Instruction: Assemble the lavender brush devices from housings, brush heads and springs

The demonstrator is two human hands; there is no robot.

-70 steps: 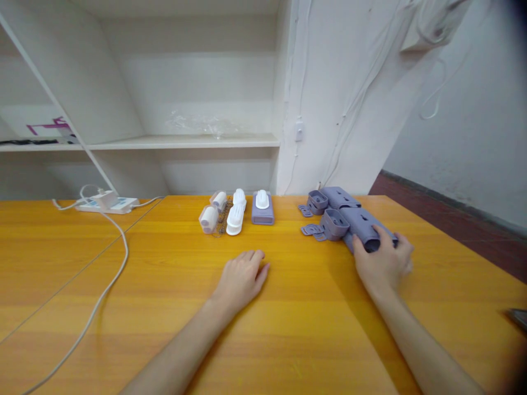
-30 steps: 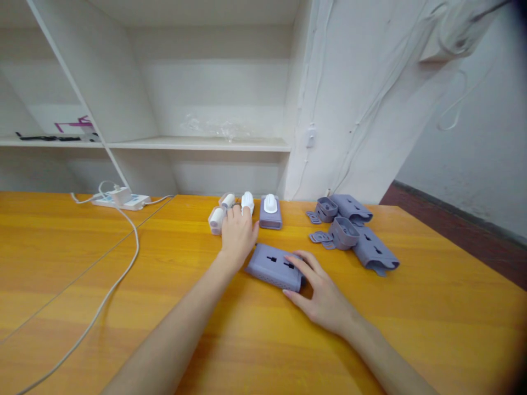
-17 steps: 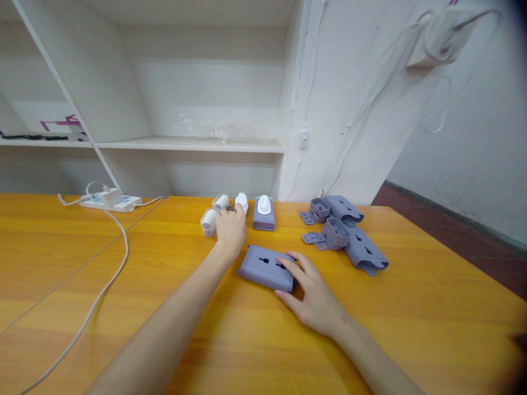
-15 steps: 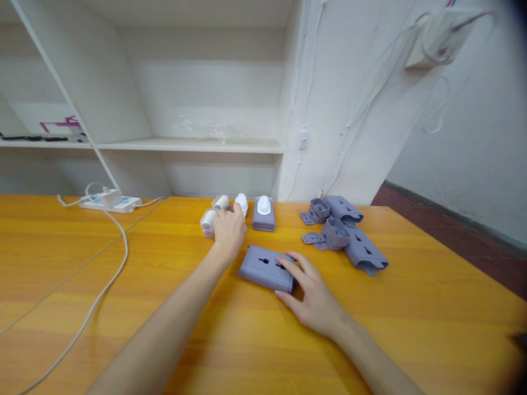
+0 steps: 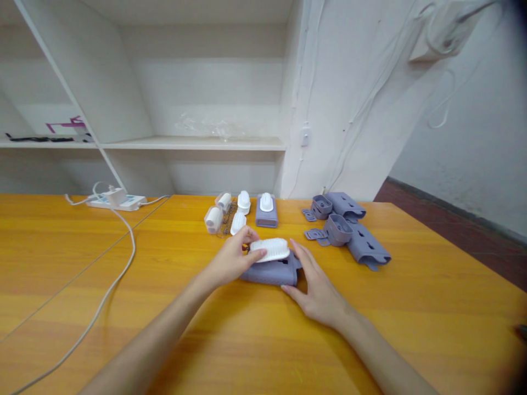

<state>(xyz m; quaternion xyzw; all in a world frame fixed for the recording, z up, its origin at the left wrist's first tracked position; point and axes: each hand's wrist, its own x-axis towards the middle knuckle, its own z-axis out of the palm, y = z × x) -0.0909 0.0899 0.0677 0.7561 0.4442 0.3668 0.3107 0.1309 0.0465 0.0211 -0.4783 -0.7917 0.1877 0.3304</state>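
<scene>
My left hand [image 5: 236, 258] pinches a white oval brush-like piece [image 5: 270, 250], with its ribbed or bristled side showing, between thumb and fingers. It is held over the top of a purple plastic case [image 5: 269, 273] with slots in its upper face, and covers part of it. Whether the two touch, I cannot tell. At the case's right end, my right hand [image 5: 315, 285] grips it, thumb at the front edge and fingers behind. Farther back lie two similar white pieces [image 5: 244, 202], beside a bunch of thin metal wire parts [image 5: 229, 216].
Two clear cups with white rolls [image 5: 213, 219] stand behind my left hand. Another purple case [image 5: 267, 218] carries a white piece on top. To the right lie more purple covers [image 5: 368, 244], small cups [image 5: 339, 230] and flat tabs [image 5: 316, 235]. A power strip [image 5: 127, 202] with a white cable sits left.
My left hand has come back from the white parts toward me, bringing one white brush-like piece over the purple case. My right hand stays at the case's right end.
</scene>
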